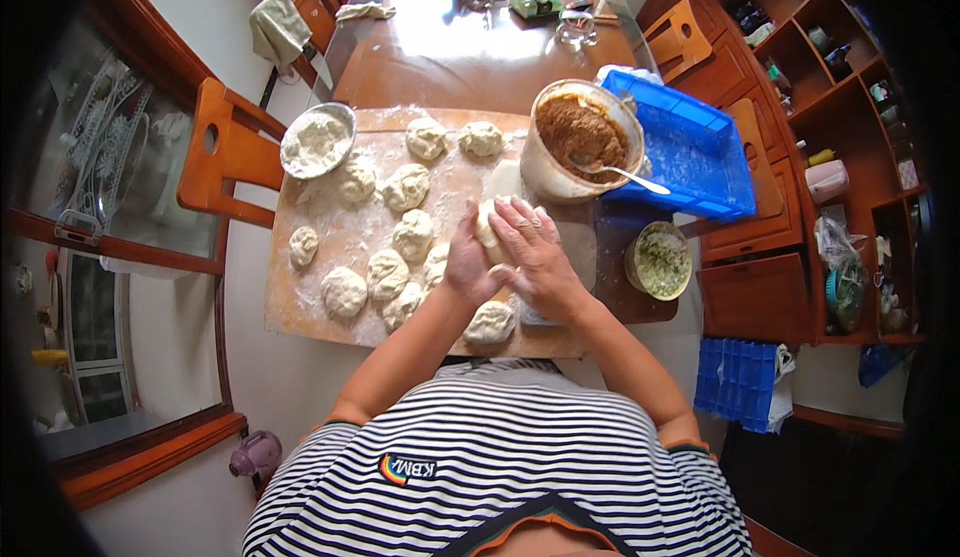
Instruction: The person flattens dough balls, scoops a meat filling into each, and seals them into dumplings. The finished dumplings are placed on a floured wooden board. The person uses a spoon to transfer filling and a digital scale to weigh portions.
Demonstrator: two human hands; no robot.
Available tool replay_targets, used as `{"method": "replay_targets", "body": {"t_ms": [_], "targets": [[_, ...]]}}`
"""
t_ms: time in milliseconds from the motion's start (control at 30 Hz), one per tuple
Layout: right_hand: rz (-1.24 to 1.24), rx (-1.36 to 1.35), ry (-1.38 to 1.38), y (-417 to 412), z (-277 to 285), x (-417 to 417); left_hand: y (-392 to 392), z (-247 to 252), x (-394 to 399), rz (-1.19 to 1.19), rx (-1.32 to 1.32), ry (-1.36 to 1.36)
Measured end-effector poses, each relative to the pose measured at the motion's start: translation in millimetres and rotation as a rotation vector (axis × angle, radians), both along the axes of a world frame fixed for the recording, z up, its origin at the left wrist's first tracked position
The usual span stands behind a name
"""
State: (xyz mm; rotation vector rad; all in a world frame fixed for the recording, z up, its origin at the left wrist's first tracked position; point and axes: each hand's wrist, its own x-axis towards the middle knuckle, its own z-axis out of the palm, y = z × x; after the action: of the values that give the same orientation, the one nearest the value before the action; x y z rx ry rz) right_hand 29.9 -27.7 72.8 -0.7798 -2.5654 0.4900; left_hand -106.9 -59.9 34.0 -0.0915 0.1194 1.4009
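Observation:
A piece of pale dough point(489, 228) is held between my two hands above the floured wooden board point(330, 219). My left hand point(469, 261) cups its left side, while my right hand point(531, 246) lies over it from the right, fingers together and dusted with flour. Several dough lumps point(412, 234) lie on the board to the left, and one point(489, 323) sits just below my wrists. Beyond my hands stands a tub of brown filling point(581, 133) with a metal spoon point(641, 180) in it. How far the fingers wrap under the dough is hidden.
A bowl of flour point(318, 141) stands at the board's upper left corner. To the right are a blue plastic crate point(686, 152) and a bowl of chopped green and white food point(660, 261). Glassware point(577, 30) is on the far table; wooden chairs point(225, 156) flank it.

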Motion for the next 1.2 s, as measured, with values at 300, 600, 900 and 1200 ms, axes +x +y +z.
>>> {"method": "replay_targets", "body": {"t_ms": [300, 600, 900, 1200], "targets": [[-0.587, 0.105, -0.463, 144, 28, 85, 37, -7, -54, 0.158, -0.291, 0.556], [-0.018, 0.439, -0.577, 184, 30, 84, 60, 8, -42, 0.195, -0.154, 0.329], [0.020, 0.172, -0.448, 215, 12, 88, 110, -9, 2, 0.227, -0.274, 0.209], [0.035, 0.035, -0.182, 212, 2, 74, 117, -5, 12, 0.313, -0.463, 0.379]]}}
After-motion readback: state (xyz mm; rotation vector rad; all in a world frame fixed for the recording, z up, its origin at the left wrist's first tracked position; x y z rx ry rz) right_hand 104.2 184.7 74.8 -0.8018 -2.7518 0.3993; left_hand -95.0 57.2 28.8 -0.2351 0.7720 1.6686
